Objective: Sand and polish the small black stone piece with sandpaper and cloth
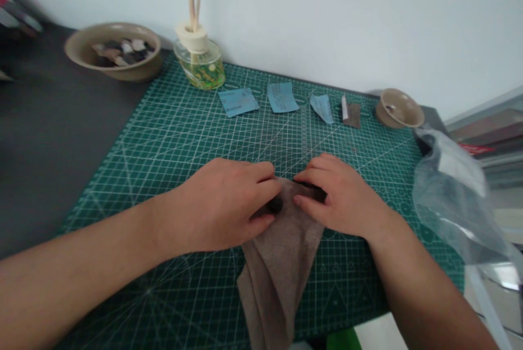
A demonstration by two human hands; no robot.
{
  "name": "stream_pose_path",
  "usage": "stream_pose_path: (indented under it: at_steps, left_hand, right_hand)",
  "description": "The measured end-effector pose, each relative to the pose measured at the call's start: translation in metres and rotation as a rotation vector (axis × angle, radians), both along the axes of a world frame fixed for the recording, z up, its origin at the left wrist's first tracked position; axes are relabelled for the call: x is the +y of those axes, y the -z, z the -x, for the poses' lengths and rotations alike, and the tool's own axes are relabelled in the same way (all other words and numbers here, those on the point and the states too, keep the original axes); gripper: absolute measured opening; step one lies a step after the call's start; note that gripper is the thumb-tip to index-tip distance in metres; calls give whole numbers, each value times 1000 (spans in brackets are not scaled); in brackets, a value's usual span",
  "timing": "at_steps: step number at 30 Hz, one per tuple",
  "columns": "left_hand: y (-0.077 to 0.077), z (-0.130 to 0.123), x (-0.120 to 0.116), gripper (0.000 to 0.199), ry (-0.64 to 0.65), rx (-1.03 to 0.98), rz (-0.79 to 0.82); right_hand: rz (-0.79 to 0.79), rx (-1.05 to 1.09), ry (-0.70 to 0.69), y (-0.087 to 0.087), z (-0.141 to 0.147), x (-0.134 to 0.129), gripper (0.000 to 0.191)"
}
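A greyish-brown cloth (286,246) lies over the green cutting mat and hangs past its near edge. My left hand (220,205) is closed at the cloth's upper left, its thumb and fingers around a small dark rounded piece (275,205), which is partly hidden. Opposite it, my right hand (343,194) pinches the upper right of the cloth between thumb and fingers. A dark shape shows under the right fingers, but I cannot make out what it is.
The cutting mat (171,148) carries blue paper pieces (239,101), a small brown sandpaper-like piece (352,115) and a reed diffuser (202,64). A bowl of stone-like pieces (118,73) stands left, a smaller bowl (400,111) right. A clear plastic bag (453,203) overhangs the right edge.
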State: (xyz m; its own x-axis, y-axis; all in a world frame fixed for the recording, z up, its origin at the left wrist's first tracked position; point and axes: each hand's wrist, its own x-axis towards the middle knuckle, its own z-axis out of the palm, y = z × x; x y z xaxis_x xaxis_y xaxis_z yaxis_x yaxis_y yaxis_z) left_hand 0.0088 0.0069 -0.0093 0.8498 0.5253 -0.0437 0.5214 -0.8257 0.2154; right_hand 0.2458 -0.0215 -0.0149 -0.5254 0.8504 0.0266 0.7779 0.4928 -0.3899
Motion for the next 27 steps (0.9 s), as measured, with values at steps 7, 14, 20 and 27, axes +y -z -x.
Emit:
stream_pose_path:
  at_steps: [7, 14, 20, 27]
  left_hand:
    - [4, -3, 0, 13, -9, -15, 46]
    - [12, -6, -6, 9, -12, -162, -8]
    - [14, -6, -7, 8, 6, -354, -165]
    - [16, -4, -5, 12, 46, -472, -280]
  right_hand:
    - [-6, 163, -14, -1, 3, -2, 12]
    - [270, 376, -75, -5, 15, -9, 13]
    - [379, 595, 31, -7, 21, -15, 13]
    - [491, 559, 328, -3, 26, -12, 13]
